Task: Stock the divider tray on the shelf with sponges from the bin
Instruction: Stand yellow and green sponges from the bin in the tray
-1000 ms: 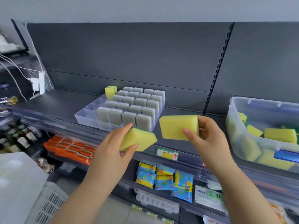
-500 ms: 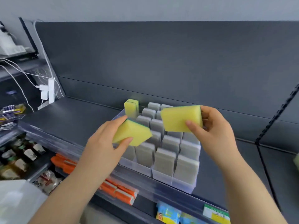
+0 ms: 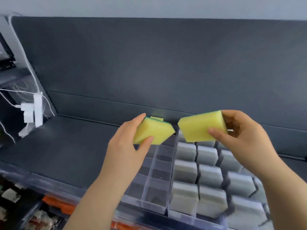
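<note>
Pinches the left sponge, yellow with a green edge, in the left grip, thumb below and fingers on top, above the back left cells of the tray. Holds the right sponge in the right grip, curled round its right end, near the first without touching. Below, grey sponges upright in the right columns; a back sponge half hidden behind the left one. Tray on the dark shelf.
</note>
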`<state>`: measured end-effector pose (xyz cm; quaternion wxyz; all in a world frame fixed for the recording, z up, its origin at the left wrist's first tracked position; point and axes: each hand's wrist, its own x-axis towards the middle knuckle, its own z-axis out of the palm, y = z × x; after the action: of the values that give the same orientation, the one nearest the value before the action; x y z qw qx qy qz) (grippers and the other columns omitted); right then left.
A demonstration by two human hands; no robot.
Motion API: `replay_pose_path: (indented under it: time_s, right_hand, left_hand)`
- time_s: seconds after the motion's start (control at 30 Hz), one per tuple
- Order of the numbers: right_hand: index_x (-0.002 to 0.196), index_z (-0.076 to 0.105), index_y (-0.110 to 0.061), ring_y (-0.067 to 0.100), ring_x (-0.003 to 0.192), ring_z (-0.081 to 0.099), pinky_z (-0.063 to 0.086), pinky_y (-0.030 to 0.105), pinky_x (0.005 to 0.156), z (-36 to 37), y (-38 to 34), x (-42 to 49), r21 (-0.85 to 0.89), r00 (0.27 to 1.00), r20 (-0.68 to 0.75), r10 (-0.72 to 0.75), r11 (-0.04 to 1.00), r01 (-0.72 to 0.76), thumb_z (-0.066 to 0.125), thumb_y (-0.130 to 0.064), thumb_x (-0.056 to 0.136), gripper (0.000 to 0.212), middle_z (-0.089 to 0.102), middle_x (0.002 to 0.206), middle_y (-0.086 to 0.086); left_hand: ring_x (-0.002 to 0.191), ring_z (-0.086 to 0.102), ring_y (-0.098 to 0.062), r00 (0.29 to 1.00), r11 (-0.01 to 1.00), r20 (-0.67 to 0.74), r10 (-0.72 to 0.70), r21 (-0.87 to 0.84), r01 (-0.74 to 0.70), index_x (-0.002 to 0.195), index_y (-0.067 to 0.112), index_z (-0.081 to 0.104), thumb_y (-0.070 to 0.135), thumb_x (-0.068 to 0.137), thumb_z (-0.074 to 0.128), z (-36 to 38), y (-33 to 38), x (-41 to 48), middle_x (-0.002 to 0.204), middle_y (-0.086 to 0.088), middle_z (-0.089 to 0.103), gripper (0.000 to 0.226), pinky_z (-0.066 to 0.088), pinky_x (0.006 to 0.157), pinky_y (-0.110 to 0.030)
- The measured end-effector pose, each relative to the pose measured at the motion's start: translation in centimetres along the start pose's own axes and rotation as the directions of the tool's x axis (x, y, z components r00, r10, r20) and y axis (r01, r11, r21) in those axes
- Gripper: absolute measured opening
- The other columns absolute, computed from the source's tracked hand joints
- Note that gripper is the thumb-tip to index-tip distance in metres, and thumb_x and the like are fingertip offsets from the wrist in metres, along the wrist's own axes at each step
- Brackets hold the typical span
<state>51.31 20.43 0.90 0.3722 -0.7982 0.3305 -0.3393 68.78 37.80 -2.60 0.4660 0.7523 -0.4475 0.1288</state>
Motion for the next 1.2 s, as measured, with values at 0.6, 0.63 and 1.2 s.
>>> replay_pose_path:
  time_s: [0.6, 0.63, 1.2]
  right_hand:
    - [0.115, 0.047, -0.043, 0.014, 0.094, 0.061, 0.049, 0.032, 0.083, 8.3, -4.1, -0.3, -0.089, 0.948, -0.23, 0.218, 0.966, -0.243, 0.069, -0.023, 0.081, 0.045, 0.061, 0.104, -0.005]
    - [0.114, 0.047, -0.042, 0.014, 0.094, 0.061, 0.05, 0.032, 0.083, 8.2, -4.0, 0.0, -0.088, 0.949, -0.232, 0.215, 0.967, -0.24, 0.068, -0.022, 0.081, 0.044, 0.061, 0.104, -0.005]
    - [0.132, 0.038, -0.022, 0.026, 0.112, 0.048, 0.047, 0.037, 0.085, 12.4, -0.2, 13.4, -0.662, 0.977, 0.191, 0.094, 0.747, 0.058, 0.05, -0.005, 0.084, 0.052, 0.049, 0.128, 0.004]
  left_hand:
    - [0.089, 0.049, -0.009, 0.968, 0.98, 0.203, 0.147, -0.163, -0.114, 0.129, 0.021, 0.054, 0.018, 0.077, 0.074, -1.6, -10.9, 6.8, 0.107, 0.007, 0.057, 0.056, 0.043, 0.075, -0.026]
    - [0.089, 0.049, -0.009, 0.969, 0.982, 0.202, 0.144, -0.148, -0.115, 0.128, 0.021, 0.054, 0.018, 0.077, 0.074, -1.5, -10.9, 6.7, 0.107, 0.007, 0.058, 0.055, 0.042, 0.075, -0.026]
    - [0.081, 0.043, -0.002, 0.987, 0.999, 0.15, 0.051, -0.021, -0.049, 0.128, 0.021, 0.055, 0.016, 0.076, 0.075, -1.5, -12.7, 6.9, 0.099, 0.012, 0.052, 0.056, 0.035, 0.065, -0.008]
